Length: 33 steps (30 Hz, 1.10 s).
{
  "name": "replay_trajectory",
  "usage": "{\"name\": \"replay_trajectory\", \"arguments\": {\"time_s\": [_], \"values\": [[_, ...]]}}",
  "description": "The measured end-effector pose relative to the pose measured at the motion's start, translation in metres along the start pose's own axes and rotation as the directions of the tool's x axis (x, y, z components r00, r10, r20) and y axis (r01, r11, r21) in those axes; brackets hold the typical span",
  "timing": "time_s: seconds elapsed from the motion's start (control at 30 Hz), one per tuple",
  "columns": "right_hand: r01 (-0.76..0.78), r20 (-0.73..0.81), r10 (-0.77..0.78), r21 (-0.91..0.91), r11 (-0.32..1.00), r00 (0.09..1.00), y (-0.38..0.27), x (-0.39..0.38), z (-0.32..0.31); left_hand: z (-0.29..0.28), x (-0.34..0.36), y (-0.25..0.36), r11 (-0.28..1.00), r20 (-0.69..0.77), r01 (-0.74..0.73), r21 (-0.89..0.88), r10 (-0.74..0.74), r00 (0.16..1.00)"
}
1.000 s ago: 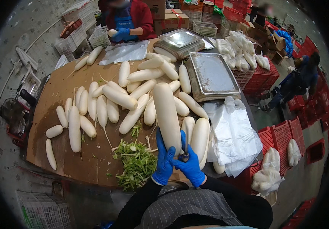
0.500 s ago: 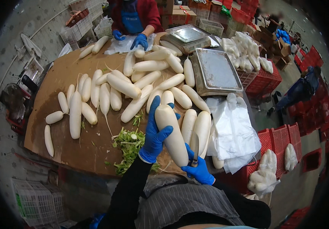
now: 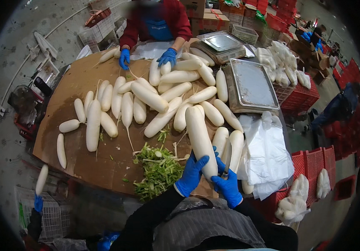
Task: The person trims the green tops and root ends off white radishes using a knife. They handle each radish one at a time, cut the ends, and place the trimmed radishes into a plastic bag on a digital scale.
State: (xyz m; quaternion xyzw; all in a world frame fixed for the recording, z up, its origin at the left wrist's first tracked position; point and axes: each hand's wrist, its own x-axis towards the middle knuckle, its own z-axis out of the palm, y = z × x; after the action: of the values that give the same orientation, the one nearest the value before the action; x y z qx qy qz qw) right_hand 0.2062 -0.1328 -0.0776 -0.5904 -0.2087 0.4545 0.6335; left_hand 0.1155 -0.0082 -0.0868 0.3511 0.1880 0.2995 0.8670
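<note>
Both forearms enter from lower edge, dark sleeves, blue gloves. Left hand [image 3: 191, 173]: fingers curled upward, wrapped in a closed grip, wrist bent inward. Right hand [image 3: 227, 187]: close beside the left, fingers clenched, thumb raised.

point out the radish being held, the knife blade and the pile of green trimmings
radish [image 3: 198, 134], head view, middle of its white body
knife blade [image 3: 227, 157], head view, flat of the blade above the right hand
green trimmings [image 3: 158, 172], head view, centre of the leafy pile

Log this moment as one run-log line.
left hand: grips large white radish | right hand: holds knife at its lower end | green trimmings beside | table
</note>
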Motion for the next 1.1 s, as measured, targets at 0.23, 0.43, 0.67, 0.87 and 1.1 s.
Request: {"name": "replay_trajectory", "arguments": {"time_s": [0.23,0.43,0.67,0.87,1.1], "values": [[0.04,0.068,-0.037,-0.038,0.998,0.997,-0.021,0.005,-0.004,-0.07,0.08,0.07,0.956,-0.342,-0.28,0.091,0.294,0.893],[-0.019,0.019,0.02,-0.024,1.0,1.0,-0.015,0.016,-0.008,-0.122,0.164,0.167,0.832,-0.312,-0.524,0.182,0.555,0.771],[-0.042,-0.013,0.042,0.02,0.999,0.999,-0.018,0.023,-0.008,-0.198,0.245,0.18,0.892,-0.533,-0.448,0.069,0.412,0.739],[-0.088,0.021,0.089,-0.025,0.996,0.996,-0.016,0.023,-0.011,-0.255,0.316,0.202,0.911,-0.659,-0.407,0.069,0.348,0.667],[-0.085,-0.028,0.083,-0.049,0.995,0.996,-0.014,0.025,-0.003,-0.166,0.345,0.163,-0.295,0.2,-0.045,0.955,0.52,0.83]]}}
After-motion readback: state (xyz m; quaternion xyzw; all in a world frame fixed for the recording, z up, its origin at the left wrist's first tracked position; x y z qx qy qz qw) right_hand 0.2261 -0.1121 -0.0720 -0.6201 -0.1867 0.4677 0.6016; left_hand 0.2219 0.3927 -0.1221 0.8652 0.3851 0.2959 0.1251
